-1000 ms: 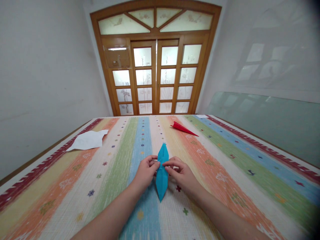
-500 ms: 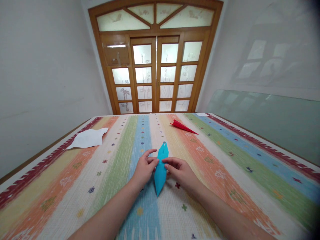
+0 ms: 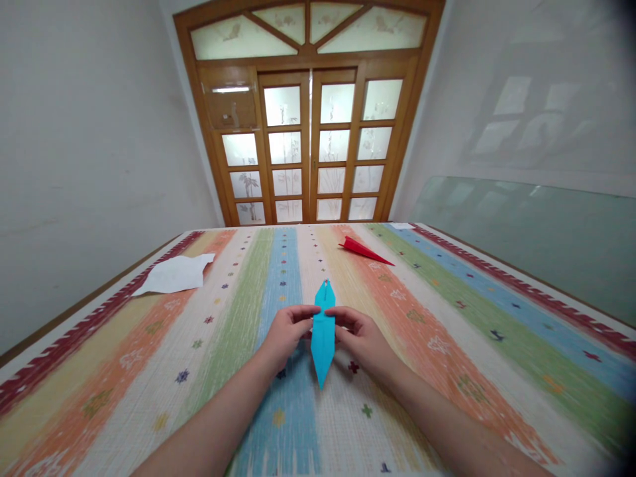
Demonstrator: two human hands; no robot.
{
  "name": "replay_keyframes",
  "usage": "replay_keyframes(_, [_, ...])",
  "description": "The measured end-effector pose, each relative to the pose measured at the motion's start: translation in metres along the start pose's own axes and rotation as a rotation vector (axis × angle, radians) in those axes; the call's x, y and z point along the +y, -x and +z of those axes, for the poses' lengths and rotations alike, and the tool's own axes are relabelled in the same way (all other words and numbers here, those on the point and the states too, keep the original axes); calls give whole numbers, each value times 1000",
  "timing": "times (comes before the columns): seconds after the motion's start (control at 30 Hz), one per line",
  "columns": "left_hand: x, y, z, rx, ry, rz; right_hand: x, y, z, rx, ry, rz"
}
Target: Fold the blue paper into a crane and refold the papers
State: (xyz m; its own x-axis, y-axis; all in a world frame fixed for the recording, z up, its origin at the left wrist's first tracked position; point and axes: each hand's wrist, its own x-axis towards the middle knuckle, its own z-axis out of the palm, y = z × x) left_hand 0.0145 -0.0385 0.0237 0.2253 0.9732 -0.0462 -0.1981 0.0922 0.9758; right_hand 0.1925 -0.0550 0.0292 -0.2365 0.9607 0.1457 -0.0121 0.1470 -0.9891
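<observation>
A folded piece of blue origami paper [image 3: 324, 338], long and pointed at its near end, is held between my two hands. Its far end shows a slit down the middle. My left hand [image 3: 291, 330] grips the left edge, with a fingertip on top and the thumb at the side. From the right, my right hand [image 3: 358, 331] pinches the opposite edge in much the same way. The undersides of the paper and some fingertips are hidden.
Farther off lies a red folded paper plane [image 3: 365, 250]. A white sheet of paper [image 3: 173, 274] with an uneven outline rests at the left. A striped, patterned tablecloth [image 3: 223, 397] covers the table. Wooden doors with glass panes [image 3: 311, 146] stand beyond.
The blue paper has turned slightly and now points more straight toward me. My left fingers, raised and spread before, have come down onto its edge.
</observation>
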Motion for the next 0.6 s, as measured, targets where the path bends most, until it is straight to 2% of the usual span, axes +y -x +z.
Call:
replay_keyframes(0.17, [0,0,0,-30,-108,101,3,-2,-5,25,48,-48])
replay_keyframes(0.4, [5,4,1,-75,-320,243,4,-3,-6,13,110,-33])
replay_keyframes(0.6, [-1,1,0,-20,-296,228,7,-2,-5,21,45,-33])
